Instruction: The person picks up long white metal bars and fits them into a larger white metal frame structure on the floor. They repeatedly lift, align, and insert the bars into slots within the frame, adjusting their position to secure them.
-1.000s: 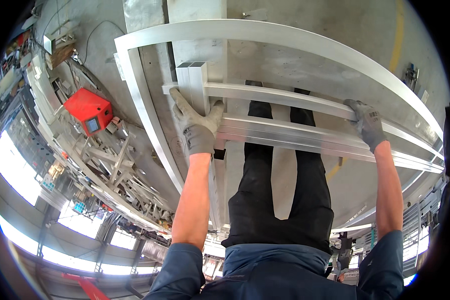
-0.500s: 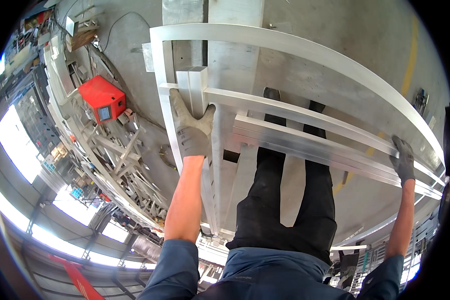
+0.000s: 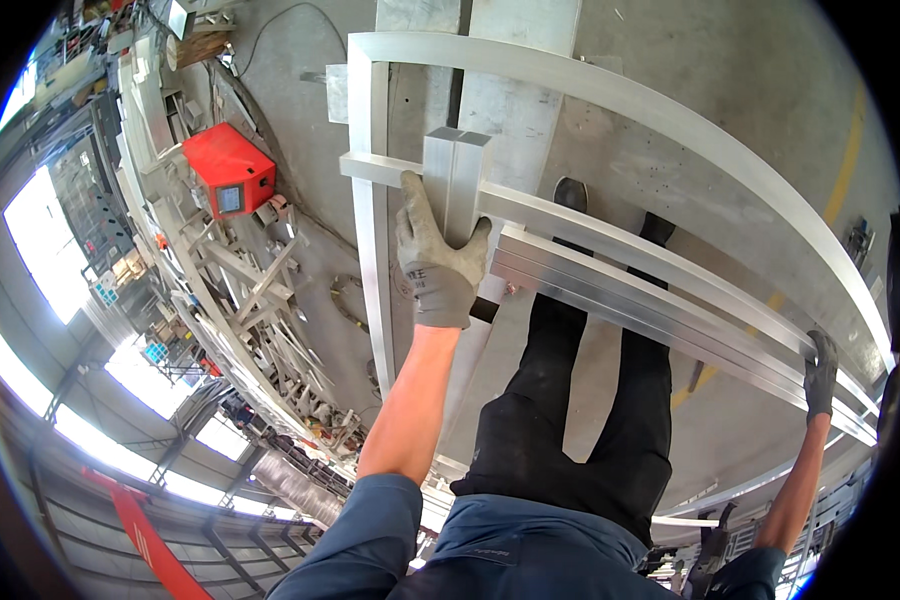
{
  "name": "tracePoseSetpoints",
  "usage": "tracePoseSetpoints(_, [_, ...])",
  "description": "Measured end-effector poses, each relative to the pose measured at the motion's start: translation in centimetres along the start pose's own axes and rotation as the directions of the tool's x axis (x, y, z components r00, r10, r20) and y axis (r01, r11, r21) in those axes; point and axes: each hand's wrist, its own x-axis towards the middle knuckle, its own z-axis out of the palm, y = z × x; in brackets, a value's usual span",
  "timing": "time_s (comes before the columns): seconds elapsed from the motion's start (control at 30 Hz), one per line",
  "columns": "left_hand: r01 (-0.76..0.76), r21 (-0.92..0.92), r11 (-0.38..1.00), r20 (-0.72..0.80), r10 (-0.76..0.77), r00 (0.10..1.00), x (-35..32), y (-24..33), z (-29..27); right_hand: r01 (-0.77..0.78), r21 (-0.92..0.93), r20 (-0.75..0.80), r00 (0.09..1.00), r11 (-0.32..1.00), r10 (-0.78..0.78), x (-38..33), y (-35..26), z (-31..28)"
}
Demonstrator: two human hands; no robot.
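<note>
Fingers of the gloved left hand [image 3: 436, 262] clamp the near end of the long aluminium bars [image 3: 660, 300], while the right hand [image 3: 821, 372] grips their far end toward four o'clock. Held above the aluminium frame [image 3: 371, 260], they could sag, slip and drop onto it.

Silver metal, grey gloves, red machine

Aluminium bars [image 3: 660, 290] plain silver; both gloves, left hand [image 3: 433, 255] and right hand [image 3: 821, 374], speckled grey; red box machine [image 3: 228, 170] at 10 o'clock; black trousers [image 3: 580, 400]; yellow floor line [image 3: 845, 170] at 2 o'clock.
</note>
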Motion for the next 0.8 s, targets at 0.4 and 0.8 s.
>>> tracePoseSetpoints(0.4, [-0.039,0.199,0.979,0.038,0.032,0.999,1.4,-0.6,2.2,0.102,-0.079,-0.061,0.992,0.992,-0.107,3.6,-13.2,-0.4])
tracePoseSetpoints(0.8, [-0.134,0.212,0.968,0.002,0.137,0.991,1.0,-0.8,3.0,0.148,-0.021,-0.144,0.978,0.989,-0.149,5.0,-16.9,-0.5])
